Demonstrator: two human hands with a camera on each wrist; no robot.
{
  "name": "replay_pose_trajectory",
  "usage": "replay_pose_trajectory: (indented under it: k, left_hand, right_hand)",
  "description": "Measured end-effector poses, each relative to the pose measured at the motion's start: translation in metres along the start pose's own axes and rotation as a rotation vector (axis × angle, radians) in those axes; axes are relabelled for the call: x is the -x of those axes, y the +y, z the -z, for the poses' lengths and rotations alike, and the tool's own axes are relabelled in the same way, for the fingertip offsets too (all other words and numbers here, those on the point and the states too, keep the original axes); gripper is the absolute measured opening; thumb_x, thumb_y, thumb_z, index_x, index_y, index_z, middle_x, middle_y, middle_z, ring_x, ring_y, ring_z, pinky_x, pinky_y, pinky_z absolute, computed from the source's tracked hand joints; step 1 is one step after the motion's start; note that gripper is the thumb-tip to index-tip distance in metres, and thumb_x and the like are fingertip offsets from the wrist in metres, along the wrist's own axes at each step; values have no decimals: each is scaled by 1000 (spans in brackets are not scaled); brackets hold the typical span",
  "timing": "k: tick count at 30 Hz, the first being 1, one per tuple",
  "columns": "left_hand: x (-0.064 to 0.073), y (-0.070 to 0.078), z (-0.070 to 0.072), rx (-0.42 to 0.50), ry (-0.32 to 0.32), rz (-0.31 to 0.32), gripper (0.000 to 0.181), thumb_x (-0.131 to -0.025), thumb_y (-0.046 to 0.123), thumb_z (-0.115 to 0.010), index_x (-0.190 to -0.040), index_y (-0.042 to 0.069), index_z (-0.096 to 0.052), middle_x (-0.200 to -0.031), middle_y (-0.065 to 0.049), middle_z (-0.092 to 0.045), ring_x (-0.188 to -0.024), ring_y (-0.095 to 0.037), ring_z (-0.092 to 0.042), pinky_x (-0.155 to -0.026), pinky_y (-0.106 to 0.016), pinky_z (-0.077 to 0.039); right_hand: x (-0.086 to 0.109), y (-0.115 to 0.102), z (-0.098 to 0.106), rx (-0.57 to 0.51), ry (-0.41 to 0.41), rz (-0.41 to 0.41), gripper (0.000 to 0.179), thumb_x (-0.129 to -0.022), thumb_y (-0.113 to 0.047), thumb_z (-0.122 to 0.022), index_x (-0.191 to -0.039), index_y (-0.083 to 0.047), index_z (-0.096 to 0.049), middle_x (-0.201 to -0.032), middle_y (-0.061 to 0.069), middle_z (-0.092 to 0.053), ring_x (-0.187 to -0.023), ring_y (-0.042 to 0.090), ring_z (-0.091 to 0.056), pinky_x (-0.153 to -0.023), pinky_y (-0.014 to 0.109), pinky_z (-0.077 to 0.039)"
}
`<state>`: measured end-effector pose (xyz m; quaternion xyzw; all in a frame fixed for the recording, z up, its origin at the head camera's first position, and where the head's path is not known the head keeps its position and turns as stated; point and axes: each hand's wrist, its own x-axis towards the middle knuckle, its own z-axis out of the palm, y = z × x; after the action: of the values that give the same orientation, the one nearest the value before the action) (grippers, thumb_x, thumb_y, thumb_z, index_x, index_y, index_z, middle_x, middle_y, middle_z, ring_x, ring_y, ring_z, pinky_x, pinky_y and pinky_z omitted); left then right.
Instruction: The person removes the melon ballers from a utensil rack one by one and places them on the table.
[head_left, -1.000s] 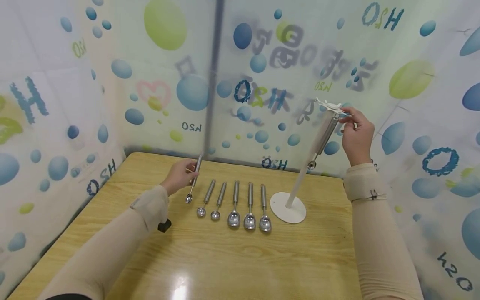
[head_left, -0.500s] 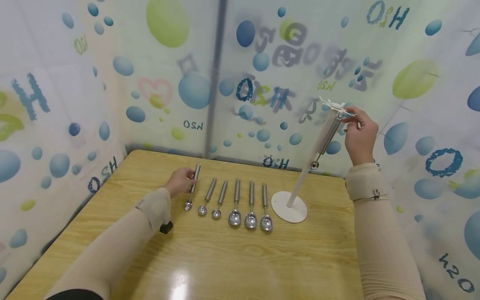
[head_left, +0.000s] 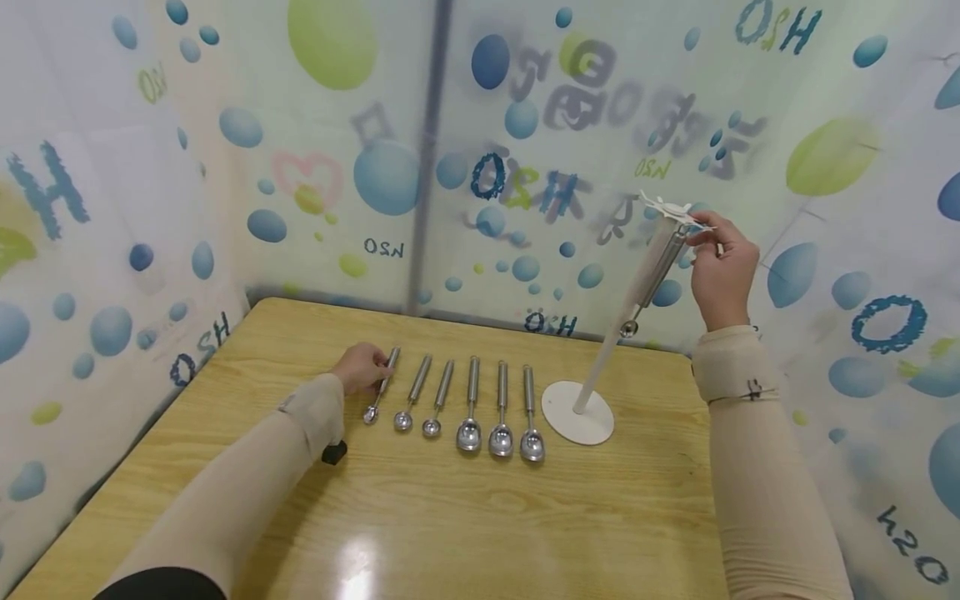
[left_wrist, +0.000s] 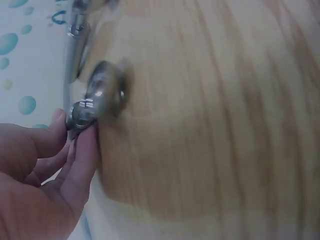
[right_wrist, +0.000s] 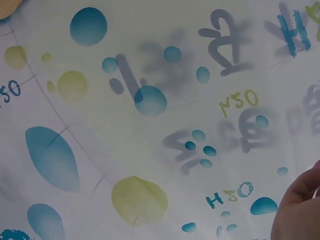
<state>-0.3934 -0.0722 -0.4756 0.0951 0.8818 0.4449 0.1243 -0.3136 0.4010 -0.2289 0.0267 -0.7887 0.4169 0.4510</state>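
In the head view my left hand (head_left: 362, 367) pinches the handle of a small metal ice cream scoop (head_left: 381, 386), low over the table at the left end of a row. In the left wrist view, thumb and fingers grip this scoop, its bowl (left_wrist: 102, 90) blurred. Beside it lie two small scoops (head_left: 413, 393) and three larger ice cream scoops (head_left: 468, 417). My raised right hand (head_left: 723, 271) pinches at the top of a hanging small scoop (head_left: 660, 271), by the hooks of a white rack (head_left: 582, 423). The right wrist view shows only part of that hand.
The wooden table (head_left: 450, 517) meets a patterned curtain (head_left: 337, 208) at the back and left. The rack's round base stands right of the scoop row. A small black object (head_left: 334, 452) shows under the left wrist.
My left hand has lowered its scoop towards the table, the handle dropping from raised to nearly flat. My right hand has stayed at the rack's top.
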Motion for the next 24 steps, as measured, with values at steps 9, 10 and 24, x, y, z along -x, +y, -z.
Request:
replay_pose_trajectory:
  k: [9, 10, 24]
  left_hand:
    - [-1, -6, 1, -1, 6, 34, 35, -97, 9, -69, -125, -12, -61, -116, -27, -64, -89, -28, -68, -66, -34, -61]
    - [-1, -6, 1, -9, 5, 30, 35, -97, 9, -70, -124, -12, -61, -115, -27, -64, -88, -28, -68, -66, -34, -61]
    - [1, -1, -1, 21, 17, 64, 34, -97, 8, -69, -124, -12, -61, -110, -23, -64, -85, -25, -67, -67, -34, -61]
  right_hand:
    - [-1, 1, 0, -3, -5, -8, 50, -96, 9, -37, -116, -16, -77, -82, -11, -63, -72, 5, -56, -65, 17, -45]
    - [0, 1, 0, -3, -6, -16, 50, -96, 9, -37, -116, -16, -77, -82, -10, -63, -73, 5, -56, -68, 17, -46]
    - [0, 1, -1, 7, 15, 5, 51, -94, 11, -37, -114, -14, -77, -85, -9, -64, -69, 4, -55, -67, 16, -47]
